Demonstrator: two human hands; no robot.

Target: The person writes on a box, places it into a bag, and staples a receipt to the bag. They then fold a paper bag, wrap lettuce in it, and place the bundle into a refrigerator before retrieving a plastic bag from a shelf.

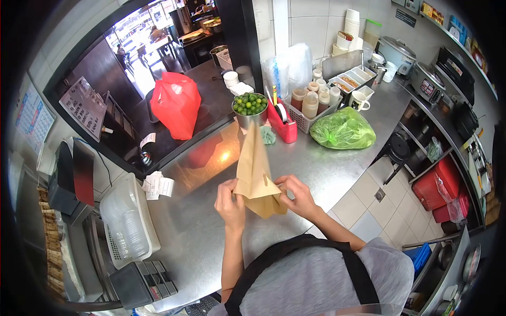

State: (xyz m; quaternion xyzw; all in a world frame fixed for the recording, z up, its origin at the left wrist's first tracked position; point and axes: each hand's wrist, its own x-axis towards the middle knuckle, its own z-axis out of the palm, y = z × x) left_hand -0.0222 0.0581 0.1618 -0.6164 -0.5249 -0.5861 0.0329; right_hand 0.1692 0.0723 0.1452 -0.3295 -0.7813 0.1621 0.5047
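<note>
Far left on the bench (197,229) sat a red plastic bag (176,102). The left hand (230,203) pinched a brown paper bag (255,168) at its lower left corner. The bag stood upright above the near bench, and the right hand (298,197) had its fingers closed on the right corner.

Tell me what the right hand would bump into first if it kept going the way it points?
The right hand points sideways at the brown paper bag it is pinching, so the bag comes first. Past it is probably the left hand, though depth is unclear.
</note>
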